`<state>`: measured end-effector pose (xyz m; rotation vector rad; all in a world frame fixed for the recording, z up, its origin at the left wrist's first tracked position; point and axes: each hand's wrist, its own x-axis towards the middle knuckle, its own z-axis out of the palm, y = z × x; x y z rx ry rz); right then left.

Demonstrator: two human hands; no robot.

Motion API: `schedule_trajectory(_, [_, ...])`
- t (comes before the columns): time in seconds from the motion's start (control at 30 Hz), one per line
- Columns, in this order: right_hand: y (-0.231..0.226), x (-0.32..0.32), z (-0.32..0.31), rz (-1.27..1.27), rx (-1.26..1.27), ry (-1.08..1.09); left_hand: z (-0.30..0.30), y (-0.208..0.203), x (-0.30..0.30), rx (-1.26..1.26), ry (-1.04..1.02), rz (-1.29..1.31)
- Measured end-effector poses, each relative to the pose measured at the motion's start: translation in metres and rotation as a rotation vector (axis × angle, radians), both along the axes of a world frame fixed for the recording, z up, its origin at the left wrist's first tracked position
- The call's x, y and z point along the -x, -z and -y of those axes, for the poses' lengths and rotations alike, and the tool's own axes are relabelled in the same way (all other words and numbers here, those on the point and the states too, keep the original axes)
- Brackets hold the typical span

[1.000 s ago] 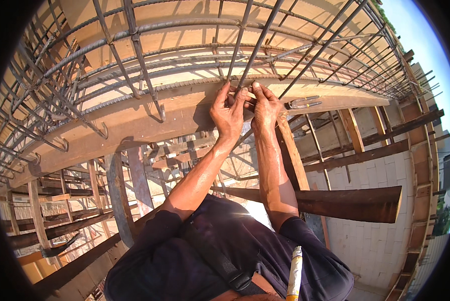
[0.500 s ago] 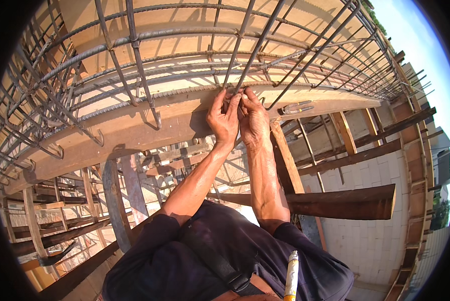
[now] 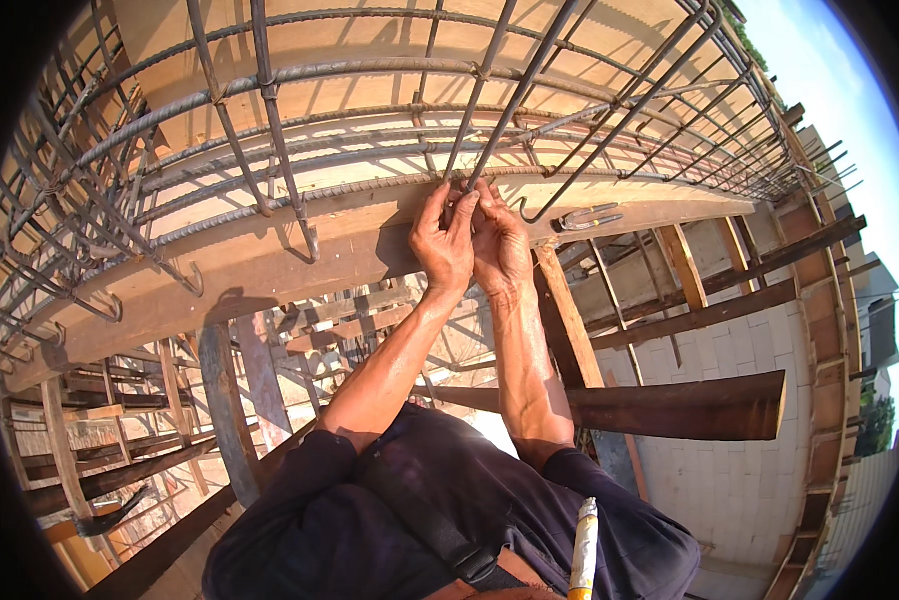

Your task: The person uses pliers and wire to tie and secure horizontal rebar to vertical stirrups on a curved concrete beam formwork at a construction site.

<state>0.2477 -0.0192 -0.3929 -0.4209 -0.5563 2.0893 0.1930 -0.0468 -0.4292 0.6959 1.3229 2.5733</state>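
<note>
My left hand [image 3: 441, 243] and my right hand [image 3: 501, 248] are side by side at the near lower edge of a rebar cage. Their fingers are closed and almost meet around the lower ends of two slanted rebar stirrup legs [image 3: 522, 80]. The exact pinch, and any small piece inside it, is hidden by the fingertips. Just behind the fingers runs a ribbed lengthwise bar [image 3: 349, 188]. To the right of my right hand hangs another stirrup's bent hook [image 3: 531, 214]. Beyond that, a pair of pliers [image 3: 587, 217] lies on the wooden beam [image 3: 339, 238].
Several hooked bar ends [image 3: 195, 282] jut out over the beam on the left. A dark plank [image 3: 689, 405] sticks out by my right forearm. Timber props [image 3: 231, 400] stand below, with a pale block surface [image 3: 714, 480] at lower right. A cigarette [image 3: 584, 550] shows at the bottom.
My right fingers have curled in, with the raised forefinger now lower against the bar. Both hands stay at the same bars. The whole view has shifted slightly.
</note>
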Motion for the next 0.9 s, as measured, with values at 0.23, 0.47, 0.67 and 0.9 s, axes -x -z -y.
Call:
schedule_trajectory(0.23, [-0.081, -0.020, -0.024, 1.106, -1.289, 0.368, -0.004, 0.011, 0.000, 0.063, -0.045, -0.024])
schedule_trajectory(0.47, [-0.118, 0.014, -0.073, 1.635, -1.740, -0.088, -0.006, 0.011, 0.001, 0.057, -0.049, -0.027])
schedule_trajectory(0.67, [-0.104, 0.009, -0.046, 1.440, -1.968, 0.305, -0.007, 0.009, 0.003, -0.013, -0.041, -0.004])
schedule_trajectory(0.9, [-0.047, -0.001, 0.006, 1.162, -1.295, 0.588, 0.007, 0.006, 0.006, 0.139, -0.037, -0.066])
